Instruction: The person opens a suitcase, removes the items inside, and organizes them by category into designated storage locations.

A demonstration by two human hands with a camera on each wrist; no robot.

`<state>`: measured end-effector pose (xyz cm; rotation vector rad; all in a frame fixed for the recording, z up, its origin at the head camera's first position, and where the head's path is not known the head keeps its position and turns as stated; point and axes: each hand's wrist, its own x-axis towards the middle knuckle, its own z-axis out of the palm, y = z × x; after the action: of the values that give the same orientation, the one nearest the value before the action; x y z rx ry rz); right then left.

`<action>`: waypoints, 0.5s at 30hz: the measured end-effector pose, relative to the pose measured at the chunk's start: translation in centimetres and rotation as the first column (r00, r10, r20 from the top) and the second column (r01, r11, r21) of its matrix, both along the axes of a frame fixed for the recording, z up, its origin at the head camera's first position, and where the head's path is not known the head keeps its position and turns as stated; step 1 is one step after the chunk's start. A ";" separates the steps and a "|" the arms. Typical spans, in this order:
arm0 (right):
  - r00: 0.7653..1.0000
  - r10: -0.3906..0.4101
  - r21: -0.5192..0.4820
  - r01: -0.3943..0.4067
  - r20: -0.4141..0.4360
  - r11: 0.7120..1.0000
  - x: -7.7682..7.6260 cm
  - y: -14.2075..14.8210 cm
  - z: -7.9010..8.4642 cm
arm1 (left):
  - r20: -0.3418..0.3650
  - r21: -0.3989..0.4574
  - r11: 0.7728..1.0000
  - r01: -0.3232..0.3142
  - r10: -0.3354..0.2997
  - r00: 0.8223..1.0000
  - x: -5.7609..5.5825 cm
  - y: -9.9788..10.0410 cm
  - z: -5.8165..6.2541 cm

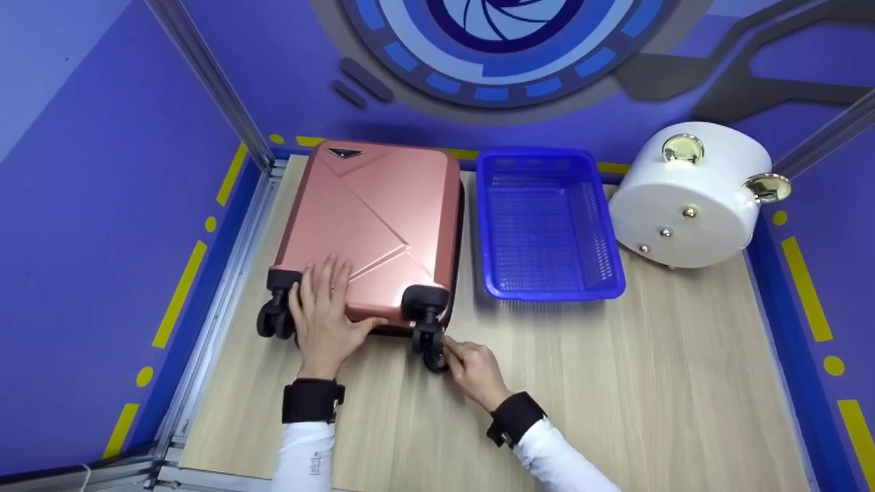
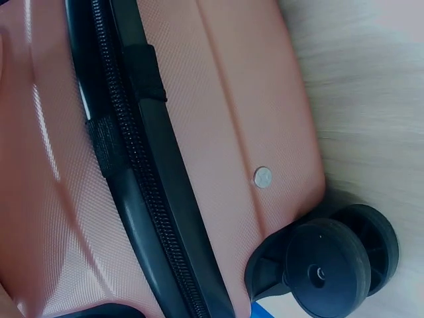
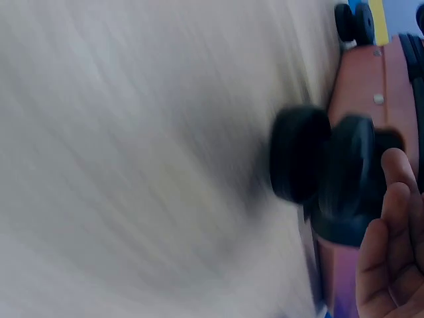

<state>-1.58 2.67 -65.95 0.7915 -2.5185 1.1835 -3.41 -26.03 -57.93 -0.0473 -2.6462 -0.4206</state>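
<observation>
Blue-purple wall panels with yellow markings enclose a wood-grain tabletop. One rose-pink suitcase lies flat at its left side, wheeled end facing the person. Left hand: fingers extended and slightly spread, resting on the upper shell near that end, thumb angled out along the edge; nothing grasped. Right hand: at the near right corner, fingers partly bent, fingertips at the black caster; whether they grip it cannot be told. Second black caster noted at the near left corner, just beside the left hand. Left wrist view shows a black zipper along the suitcase's end. Blue perforated basket stands right of the suitcase; farther right, a white drum-shaped object with gold-coloured fittings lies tilted. Black bands encircle both wrists.
</observation>
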 end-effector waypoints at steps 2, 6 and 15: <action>1.000 0.014 -0.011 -0.014 -0.005 1.000 0.4 -0.4 -0.1 | -0.005 -0.002 1.000 -0.003 0.003 1.000 0.0 0.1 0.0; 1.000 0.015 -0.025 -0.015 -0.003 1.000 0.9 -1.2 -0.2 | 0.002 -0.009 1.000 -0.005 0.005 1.000 -0.1 0.2 0.0; 0.998 0.026 0.057 -0.023 -0.054 0.998 1.2 -3.5 -0.2 | -0.016 0.004 1.000 -0.015 0.015 1.000 0.2 0.1 -0.5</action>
<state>-0.43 -0.87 -66.12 0.8586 -2.5143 1.0882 -3.19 -25.95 -58.47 -0.0299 -2.6288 -0.4187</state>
